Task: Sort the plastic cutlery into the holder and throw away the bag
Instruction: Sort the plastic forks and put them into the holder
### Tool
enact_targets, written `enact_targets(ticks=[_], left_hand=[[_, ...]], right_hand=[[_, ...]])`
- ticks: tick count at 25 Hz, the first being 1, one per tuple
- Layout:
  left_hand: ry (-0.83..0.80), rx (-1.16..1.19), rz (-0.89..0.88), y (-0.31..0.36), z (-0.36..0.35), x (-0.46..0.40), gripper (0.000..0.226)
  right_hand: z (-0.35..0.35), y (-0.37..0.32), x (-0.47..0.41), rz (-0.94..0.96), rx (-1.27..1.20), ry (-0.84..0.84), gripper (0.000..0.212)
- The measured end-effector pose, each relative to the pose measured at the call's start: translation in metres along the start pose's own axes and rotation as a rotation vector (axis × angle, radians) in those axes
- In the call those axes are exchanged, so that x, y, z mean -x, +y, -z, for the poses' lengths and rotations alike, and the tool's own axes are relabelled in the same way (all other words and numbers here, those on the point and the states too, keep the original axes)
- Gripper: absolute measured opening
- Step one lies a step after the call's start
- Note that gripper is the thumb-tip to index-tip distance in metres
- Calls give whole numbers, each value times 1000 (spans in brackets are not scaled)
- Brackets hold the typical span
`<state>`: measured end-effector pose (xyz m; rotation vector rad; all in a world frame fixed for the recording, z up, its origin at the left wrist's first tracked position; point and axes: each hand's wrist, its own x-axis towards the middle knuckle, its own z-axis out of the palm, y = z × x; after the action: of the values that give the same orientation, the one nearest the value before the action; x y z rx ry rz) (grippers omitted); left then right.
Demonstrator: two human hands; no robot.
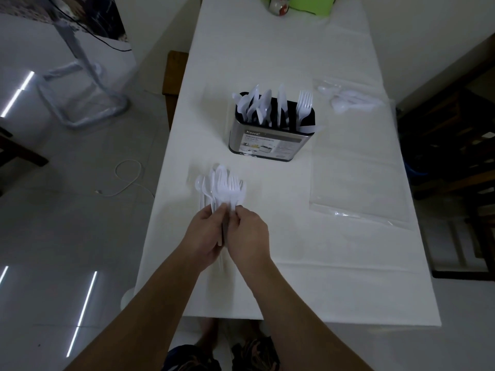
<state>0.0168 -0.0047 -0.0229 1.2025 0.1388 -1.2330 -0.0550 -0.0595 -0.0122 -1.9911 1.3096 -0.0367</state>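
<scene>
A bunch of white plastic cutlery (222,187), spoons and forks, fans out upward above the table near its left edge. My left hand (205,235) grips the handles from the left. My right hand (249,234) pinches the same handles from the right, so both hands touch the bunch. Beyond it stands the steel cutlery holder (267,141) with a black top, holding spoons, knives and forks in separate slots. A clear bag (351,99) with a few white spoons in it lies at the far right. A second, flat clear bag (359,188) lies to the right of the holder.
The white-covered table (294,285) runs away from me; its near edge is just past my forearms. A green object (310,4) and a small jar (278,6) stand at the far end. Dark wooden chairs (455,156) stand on the right; a cable (126,180) lies on the floor at left.
</scene>
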Motion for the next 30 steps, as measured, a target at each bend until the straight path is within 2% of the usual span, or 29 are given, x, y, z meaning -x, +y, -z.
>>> enact_targets(ticks=[4,8,11,14,17,19,21,23,25,26,27,28,30], left_hand=[[-2,43,23,2,3,2,24],[26,74,43,1,7,2,27],[48,59,44,-1,9,2,28],[-15,19,25,0,7,5,27],[-73,-82,-30,5,-1,5,26],[-55,-212,-78,12,-9,0,25],[-37,-367,-124,20,-19,-5,25],[-69,-520,-164,26,-31,-10,23],[-171,-682,-230,30,-42,-13,21],[-222,-756,-264,31,-48,-13,19],[-261,-804,-295,32,-54,-14,17],[-293,-830,-323,34,-60,-15,15],[-341,-829,-357,37,-71,-18,10]], right_hand=[[1,3,3,12,-67,-26,32],[4,5,7,-12,-207,58,21],[1,5,9,-31,-319,57,20],[1,6,9,-45,-363,90,20],[13,8,5,-12,-332,76,16],[25,8,0,60,-207,69,18],[44,6,-8,73,-157,129,19],[69,-2,-19,-22,-239,156,40],[94,-10,-35,-72,-316,57,70],[105,-14,-41,-47,-303,13,77],[114,-16,-48,-5,-265,-4,75],[122,-16,-53,38,-219,2,65],[133,-15,-61,110,-170,62,33]])
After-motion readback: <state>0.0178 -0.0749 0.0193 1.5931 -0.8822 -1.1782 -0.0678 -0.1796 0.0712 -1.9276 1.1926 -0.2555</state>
